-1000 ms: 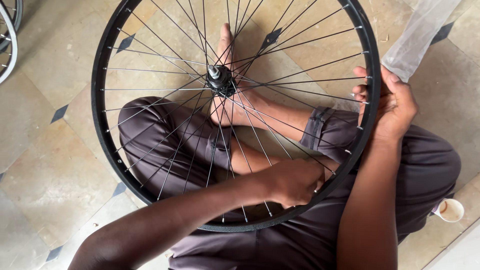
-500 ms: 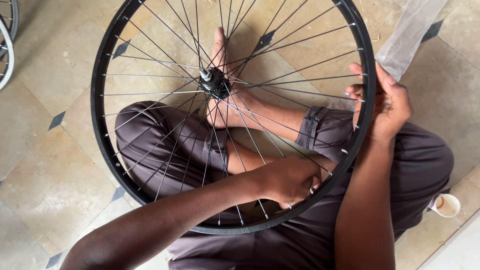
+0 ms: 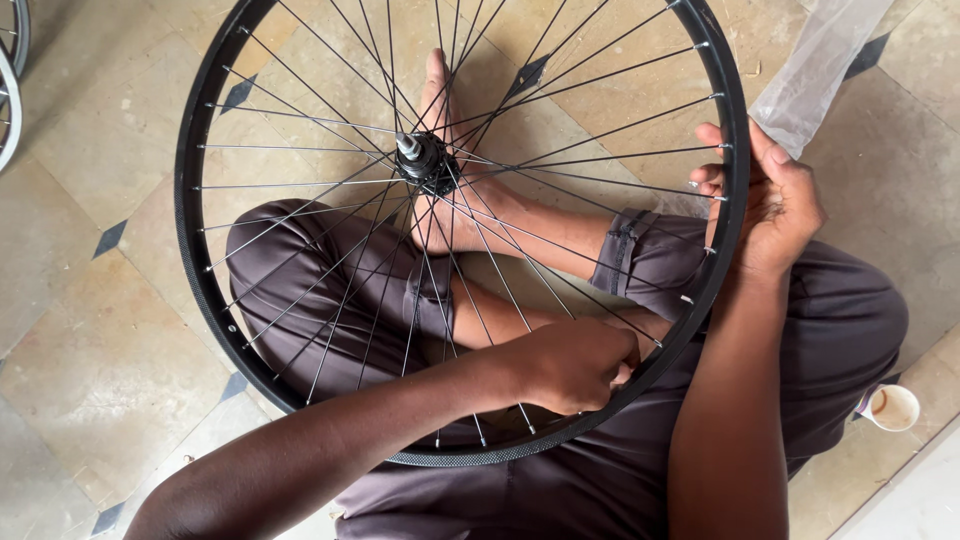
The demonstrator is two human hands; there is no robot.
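Left hand [image 3: 575, 365] was closed into a fist around spokes near the lower rim of a bicycle wheel [image 3: 210, 300]; right hand [image 3: 770, 200] gripped the rim's right edge, fingers curled over it. Wheel had a black rim without a tyre, thin silver spokes crossing toward a dark central hub [image 3: 425, 160], and rested tilted over the seated person's crossed legs. Beneath lay the tiled floor [image 3: 90, 330]; a small cup [image 3: 890, 407] stood just beside the right knee.
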